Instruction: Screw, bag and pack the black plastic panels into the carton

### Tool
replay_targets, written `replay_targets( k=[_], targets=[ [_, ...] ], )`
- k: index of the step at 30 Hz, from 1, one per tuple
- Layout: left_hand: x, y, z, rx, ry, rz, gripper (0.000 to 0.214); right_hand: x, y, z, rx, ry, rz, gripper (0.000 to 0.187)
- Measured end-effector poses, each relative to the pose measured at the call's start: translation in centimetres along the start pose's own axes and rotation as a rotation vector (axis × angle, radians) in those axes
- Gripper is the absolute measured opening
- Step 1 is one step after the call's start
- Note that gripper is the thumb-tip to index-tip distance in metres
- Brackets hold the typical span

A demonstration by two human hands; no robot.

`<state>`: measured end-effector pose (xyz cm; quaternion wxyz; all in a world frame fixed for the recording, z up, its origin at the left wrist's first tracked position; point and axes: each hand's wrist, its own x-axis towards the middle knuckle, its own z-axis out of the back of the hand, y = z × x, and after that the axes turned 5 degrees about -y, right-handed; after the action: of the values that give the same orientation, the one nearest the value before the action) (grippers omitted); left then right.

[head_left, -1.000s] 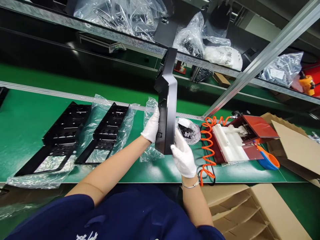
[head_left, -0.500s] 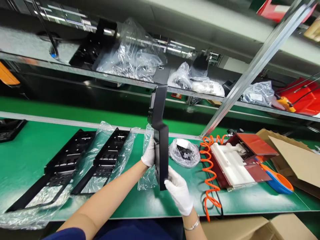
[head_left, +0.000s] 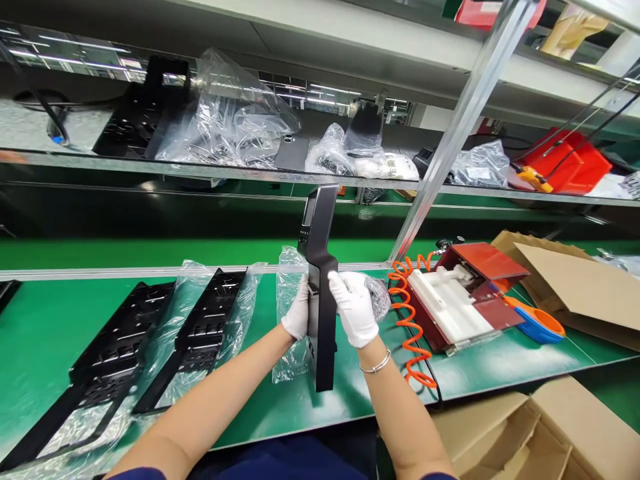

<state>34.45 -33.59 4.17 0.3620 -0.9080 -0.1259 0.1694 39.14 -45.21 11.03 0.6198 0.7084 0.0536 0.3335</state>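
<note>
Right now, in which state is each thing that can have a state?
black panel, upright, on edge
left hand, gloved, shut on black panel
right hand, gloved, shut on black panel
red fixture, lid raised
cardboard box, flaps open
orange hose, coiled, slack

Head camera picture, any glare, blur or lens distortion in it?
Head view: evenly lit and sharp, with the black panel crisp and no motion blur; bright glare streaks the plastic bags; the wide lens makes the metal post lean steeply.
</note>
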Motion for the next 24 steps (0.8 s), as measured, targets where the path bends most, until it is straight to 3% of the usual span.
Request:
replay_targets(
  k=[3,6,10,13,16,19,22,24],
  targets=[
    [-0.5,0.2,0.1,0.033,0.009,0.043,0.079,0.3,0.7,-0.7,0.014,0.085,-0.032,0.044],
    [-0.4,0.0,1.2,0.101,-0.030,-0.021,0.078,-0.2,0.6,-0.5,0.025,0.126,-0.069,0.045],
    [0.7,-0.9,2.3,0.431,-0.191,-0.371,0.079,-0.1,-0.3,-0.1,0.049,0.007,-0.066,0.053],
    [1.2,-3.5,2.4,0.692,-0.259,-0.603,0.070,0.3,-1.3,0.7,0.106,-0.022,-0.077,0.053],
    [0.8,-7.1,2.6,0.855,-0.235,-0.672,0.048,0.4,-1.9,2.7,0.184,-0.095,-0.058,0.057],
    [0.1,-10.1,2.6,1.019,-0.222,-0.684,0.038,-0.1,-1.4,5.6,0.237,-0.252,0.043,0.055],
    [-0.6,-11.4,2.0,1.365,-0.251,-0.699,0.040,-0.6,-0.4,8.3,0.134,-0.335,0.157,0.046],
    [-1.2,-11.4,1.0,1.700,-0.270,-0.722,0.043,-0.4,0.0,9.6,-0.021,-0.347,0.197,0.053]
  ],
)
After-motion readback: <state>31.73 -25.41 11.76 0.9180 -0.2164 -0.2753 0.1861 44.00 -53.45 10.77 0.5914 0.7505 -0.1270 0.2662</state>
